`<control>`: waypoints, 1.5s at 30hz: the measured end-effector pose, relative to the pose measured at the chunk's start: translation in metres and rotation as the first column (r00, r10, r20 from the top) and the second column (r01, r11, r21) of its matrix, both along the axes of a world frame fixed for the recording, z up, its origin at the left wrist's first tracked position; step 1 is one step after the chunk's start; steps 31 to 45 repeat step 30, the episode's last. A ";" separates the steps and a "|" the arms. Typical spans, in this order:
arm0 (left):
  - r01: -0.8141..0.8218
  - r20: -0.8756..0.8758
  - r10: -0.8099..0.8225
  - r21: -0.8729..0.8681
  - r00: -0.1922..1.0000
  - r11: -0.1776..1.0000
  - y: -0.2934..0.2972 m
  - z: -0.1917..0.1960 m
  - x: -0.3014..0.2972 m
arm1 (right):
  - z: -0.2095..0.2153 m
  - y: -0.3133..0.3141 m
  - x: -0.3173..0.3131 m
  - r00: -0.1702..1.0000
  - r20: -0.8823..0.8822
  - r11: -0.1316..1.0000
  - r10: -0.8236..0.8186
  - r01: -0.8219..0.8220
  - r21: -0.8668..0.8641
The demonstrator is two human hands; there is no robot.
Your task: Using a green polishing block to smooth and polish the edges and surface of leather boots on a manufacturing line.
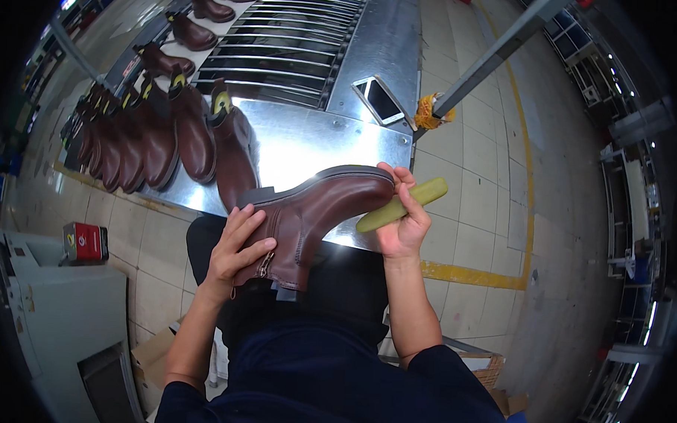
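Note:
A brown leather ankle boot (308,218) with a side zip lies sole-up across my lap, its toe pointing right and its shaft toward me. My left hand (236,249) grips it at the heel and beside the zip. At the toe, my right hand (404,217) has its fingertips against the sole's edge. A yellow-green oblong bar (421,199) with rounded ends is tucked between that hand's thumb and palm; I cannot tell its exact kind. Just beyond the heel stands another brown boot (235,152) on the metal table.
Several brown boots (158,138) stand in a row at the metal table's (296,132) left. Metal rollers (277,45) run away behind. A phone-like device (382,101) lies near a post (501,49) wrapped in yellow cloth (431,110). A red and black can (85,242) sits on a grey cabinet (59,299).

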State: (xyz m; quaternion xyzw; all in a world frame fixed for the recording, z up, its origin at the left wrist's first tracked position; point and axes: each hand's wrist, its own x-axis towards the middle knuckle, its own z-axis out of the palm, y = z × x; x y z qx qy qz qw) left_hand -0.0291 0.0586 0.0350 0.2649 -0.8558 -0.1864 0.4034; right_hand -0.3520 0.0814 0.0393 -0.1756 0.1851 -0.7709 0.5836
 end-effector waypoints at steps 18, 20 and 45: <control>0.006 0.014 -0.003 -0.213 1.000 0.977 0.029 0.049 0.025 | 0.000 -0.031 0.041 0.979 -0.014 0.963 0.202 -0.196 0.186; -0.037 -0.121 0.026 -0.086 0.992 0.996 0.041 0.060 0.029 | 0.010 -0.036 0.039 0.943 -0.179 0.943 0.281 -0.236 0.234; -0.536 -0.467 0.742 0.514 0.481 0.670 0.167 0.167 0.093 | -0.102 -0.254 0.043 0.704 -0.607 0.923 0.369 -0.355 0.150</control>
